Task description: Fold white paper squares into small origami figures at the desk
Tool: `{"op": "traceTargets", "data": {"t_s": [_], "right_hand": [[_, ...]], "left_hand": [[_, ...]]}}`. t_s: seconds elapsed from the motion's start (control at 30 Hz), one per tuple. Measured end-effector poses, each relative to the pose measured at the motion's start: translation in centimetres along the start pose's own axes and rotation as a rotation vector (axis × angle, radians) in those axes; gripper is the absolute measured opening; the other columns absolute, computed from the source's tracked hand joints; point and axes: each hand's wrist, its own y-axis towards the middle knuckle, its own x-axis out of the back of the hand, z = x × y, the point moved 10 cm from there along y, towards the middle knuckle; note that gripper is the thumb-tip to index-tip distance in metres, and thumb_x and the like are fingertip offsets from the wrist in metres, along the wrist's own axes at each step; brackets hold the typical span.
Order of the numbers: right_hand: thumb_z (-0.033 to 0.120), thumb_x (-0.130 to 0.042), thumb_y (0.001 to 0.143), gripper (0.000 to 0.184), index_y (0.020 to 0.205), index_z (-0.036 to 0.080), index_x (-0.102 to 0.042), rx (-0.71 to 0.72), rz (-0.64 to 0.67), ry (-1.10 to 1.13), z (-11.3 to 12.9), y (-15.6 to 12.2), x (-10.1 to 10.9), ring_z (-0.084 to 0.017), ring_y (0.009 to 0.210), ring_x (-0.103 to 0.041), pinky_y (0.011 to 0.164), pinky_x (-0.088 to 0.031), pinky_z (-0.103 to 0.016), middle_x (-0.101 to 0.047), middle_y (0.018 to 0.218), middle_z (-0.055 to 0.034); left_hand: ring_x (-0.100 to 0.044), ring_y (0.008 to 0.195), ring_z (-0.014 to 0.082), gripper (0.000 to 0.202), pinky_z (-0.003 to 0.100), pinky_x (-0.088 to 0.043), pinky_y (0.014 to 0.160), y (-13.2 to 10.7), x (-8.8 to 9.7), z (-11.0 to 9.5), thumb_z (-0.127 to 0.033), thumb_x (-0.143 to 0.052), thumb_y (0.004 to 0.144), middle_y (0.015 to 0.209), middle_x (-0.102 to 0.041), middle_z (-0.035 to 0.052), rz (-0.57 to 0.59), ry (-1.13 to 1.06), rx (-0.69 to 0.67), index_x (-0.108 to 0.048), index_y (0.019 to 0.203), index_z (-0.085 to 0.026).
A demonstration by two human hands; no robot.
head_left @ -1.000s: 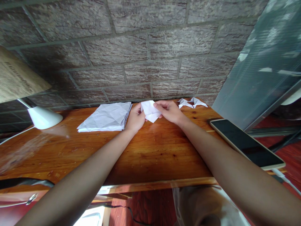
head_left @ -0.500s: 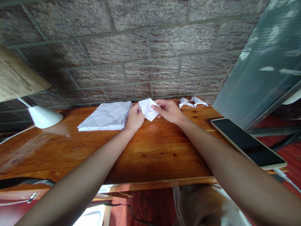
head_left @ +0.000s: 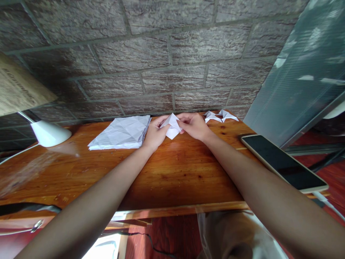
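Note:
A small piece of folded white paper (head_left: 172,132) is held between both hands over the wooden table, its pointed top toward the wall. My left hand (head_left: 156,133) grips its left side, thumb on the front face and fingers behind. On the right edge, my right hand (head_left: 194,126) pinches the paper, its fingertips partly hidden. Just left of my left hand lies a stack of creased white paper sheets (head_left: 121,132). Beyond my right hand, two folded paper pieces (head_left: 212,117) with points sit close together near the wall.
A smartphone (head_left: 284,162) with a cable plugged in lies at the table's right edge. The lamp (head_left: 51,133) with a brown shade stands at the left. A stone-patterned wall (head_left: 172,79) closes off the back of the table (head_left: 178,180).
My left thumb has come round onto the front of the folded paper. Its upper part now stands up in a sharper point, and my right thumb has shifted to its edge.

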Motion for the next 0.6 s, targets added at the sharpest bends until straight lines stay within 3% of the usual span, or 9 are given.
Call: {"op": "traceTargets", "data": {"t_s": [0.23, 0.43, 0.6], "right_hand": [[0.054, -0.068, 0.082, 0.041, 0.089, 0.015, -0.076, -0.022, 0.081, 0.007, 0.08, -0.13, -0.70, -0.012, 0.059, -0.062, 0.054, -0.054, -0.024, -0.073, 0.076, -0.0029], [0.052, -0.072, 0.079, 0.039, 0.087, 0.014, -0.077, -0.041, 0.052, 0.006, -0.01, -0.11, -0.58, -0.013, 0.062, -0.062, 0.049, -0.053, -0.022, -0.073, 0.076, -0.0034], [0.053, -0.075, 0.077, 0.039, 0.084, 0.014, -0.076, -0.053, 0.037, 0.006, 0.09, -0.22, -0.68, -0.013, 0.060, -0.062, 0.047, -0.052, -0.021, -0.072, 0.074, -0.0039]], "left_hand": [[-0.066, 0.081, 0.0193, 0.027, 0.027, -0.050, 0.070, -0.23, 0.27, 0.21, -0.030, -0.070, 0.066, 0.086, -0.076, 0.0029, -0.046, -0.039, 0.076, -0.078, 0.089, -0.018], [-0.066, 0.083, 0.0190, 0.032, 0.026, -0.050, 0.071, -0.23, 0.09, 0.41, -0.024, -0.067, 0.063, 0.090, -0.076, 0.0020, -0.023, -0.020, 0.075, -0.078, 0.093, -0.018], [-0.066, 0.080, 0.0186, 0.028, 0.025, -0.050, 0.068, -0.28, 0.16, 0.56, -0.030, -0.068, 0.069, 0.086, -0.076, 0.0026, -0.038, -0.024, 0.087, -0.077, 0.092, -0.017]]}}
